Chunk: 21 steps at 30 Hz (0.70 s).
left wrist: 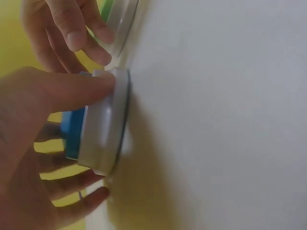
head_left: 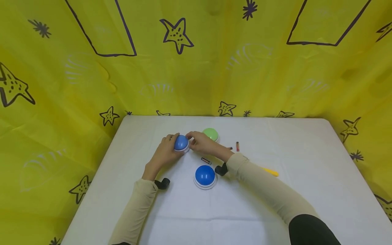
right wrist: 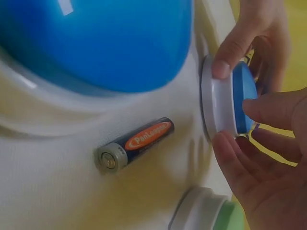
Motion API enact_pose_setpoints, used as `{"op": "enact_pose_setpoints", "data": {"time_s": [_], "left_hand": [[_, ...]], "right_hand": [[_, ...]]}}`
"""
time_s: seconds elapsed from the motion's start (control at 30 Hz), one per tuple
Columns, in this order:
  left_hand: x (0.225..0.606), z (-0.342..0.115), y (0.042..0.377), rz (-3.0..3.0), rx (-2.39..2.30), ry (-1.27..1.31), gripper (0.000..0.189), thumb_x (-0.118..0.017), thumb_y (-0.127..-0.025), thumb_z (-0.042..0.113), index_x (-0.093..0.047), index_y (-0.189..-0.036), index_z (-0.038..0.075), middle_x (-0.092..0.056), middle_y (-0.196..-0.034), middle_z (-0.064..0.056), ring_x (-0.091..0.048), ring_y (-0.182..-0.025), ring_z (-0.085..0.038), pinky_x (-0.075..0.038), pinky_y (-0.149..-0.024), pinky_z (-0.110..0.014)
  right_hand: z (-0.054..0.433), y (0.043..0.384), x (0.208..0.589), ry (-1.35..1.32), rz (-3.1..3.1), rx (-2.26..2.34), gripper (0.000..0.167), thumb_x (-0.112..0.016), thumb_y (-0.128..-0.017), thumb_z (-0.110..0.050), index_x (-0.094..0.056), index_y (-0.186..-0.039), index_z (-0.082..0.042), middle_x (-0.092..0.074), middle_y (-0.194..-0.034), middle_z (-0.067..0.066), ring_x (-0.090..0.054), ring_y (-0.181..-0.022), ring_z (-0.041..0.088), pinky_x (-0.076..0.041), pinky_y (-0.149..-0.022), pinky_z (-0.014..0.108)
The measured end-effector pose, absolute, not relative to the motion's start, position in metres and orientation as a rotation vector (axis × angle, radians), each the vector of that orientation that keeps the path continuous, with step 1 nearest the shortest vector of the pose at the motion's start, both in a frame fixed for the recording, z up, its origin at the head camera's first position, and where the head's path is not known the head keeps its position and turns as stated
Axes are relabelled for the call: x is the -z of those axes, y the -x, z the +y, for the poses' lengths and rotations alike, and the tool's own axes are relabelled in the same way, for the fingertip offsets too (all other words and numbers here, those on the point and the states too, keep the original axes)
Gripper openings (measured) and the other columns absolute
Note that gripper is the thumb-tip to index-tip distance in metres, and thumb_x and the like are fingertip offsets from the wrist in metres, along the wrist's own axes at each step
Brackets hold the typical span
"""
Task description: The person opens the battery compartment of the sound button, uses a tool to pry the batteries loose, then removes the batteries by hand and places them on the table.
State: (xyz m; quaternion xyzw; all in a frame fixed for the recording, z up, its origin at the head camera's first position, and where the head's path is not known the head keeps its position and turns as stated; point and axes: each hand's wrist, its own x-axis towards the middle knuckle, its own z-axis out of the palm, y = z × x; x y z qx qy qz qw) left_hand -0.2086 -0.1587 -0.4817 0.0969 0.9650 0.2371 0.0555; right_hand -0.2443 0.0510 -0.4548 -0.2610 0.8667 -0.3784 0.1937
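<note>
A light-blue domed push button with a white base (head_left: 181,143) is tilted on its side in my left hand (head_left: 165,151). In the left wrist view, the left thumb presses on the white base (left wrist: 98,129) while the other fingers reach round the far side. My right hand (head_left: 203,143) is at the button's right edge, its fingers loosely bent. The right wrist view shows its fingertips (right wrist: 221,141) close to the blue dome and white rim; whether they touch I cannot tell. Just behind the right hand is a green domed button (head_left: 210,133), partly covered.
A darker blue domed button (head_left: 205,175) stands on the white table (head_left: 147,217), nearer to me. Batteries lie about: one (head_left: 206,161) behind that button, another (head_left: 237,146) farther right, a third (head_left: 230,148) partly hidden by the right wrist. A yellow handle-like object (head_left: 271,172) pokes out beyond the right sleeve.
</note>
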Motion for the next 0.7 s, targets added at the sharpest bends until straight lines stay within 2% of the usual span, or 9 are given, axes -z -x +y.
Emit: {"op": "enact_pose_setpoints", "data": {"time_s": [0.3, 0.6, 0.7], "left_hand": [[0.489, -0.164, 0.209, 2.902, -0.93, -0.334, 0.083, -0.08, -0.091, 0.038, -0.041, -0.158, 0.008, -0.049, -0.153, -0.021, -0.046, -0.141, -0.043, -0.044, -0.117, -0.059], [0.481, -0.163, 0.204, 2.829, -1.126, -0.345, 0.08, -0.079, -0.093, 0.036, -0.042, -0.158, 0.008, -0.052, -0.151, -0.02, -0.05, -0.14, -0.04, -0.045, -0.117, -0.056], [0.474, -0.161, 0.199, 2.763, -1.224, -0.322, 0.078, -0.078, -0.094, 0.036, -0.043, -0.158, 0.01, -0.053, -0.149, -0.018, -0.054, -0.137, -0.037, -0.049, -0.114, -0.053]], "right_hand": [[0.051, 0.243, 0.458, 0.756, 2.465, 1.022, 0.05, -0.063, -0.101, -0.004, -0.051, -0.149, -0.001, -0.056, -0.148, 0.017, -0.062, -0.126, 0.03, -0.057, -0.104, 0.038], [0.063, 0.235, 0.447, 0.837, 2.544, 1.031, 0.048, -0.063, -0.103, -0.013, -0.053, -0.15, -0.009, -0.055, -0.148, 0.013, -0.061, -0.126, 0.027, -0.058, -0.102, 0.037], [0.069, 0.23, 0.443, 0.848, 2.563, 1.047, 0.048, -0.064, -0.104, -0.017, -0.054, -0.151, -0.014, -0.054, -0.147, 0.01, -0.059, -0.128, 0.026, -0.058, -0.102, 0.037]]}}
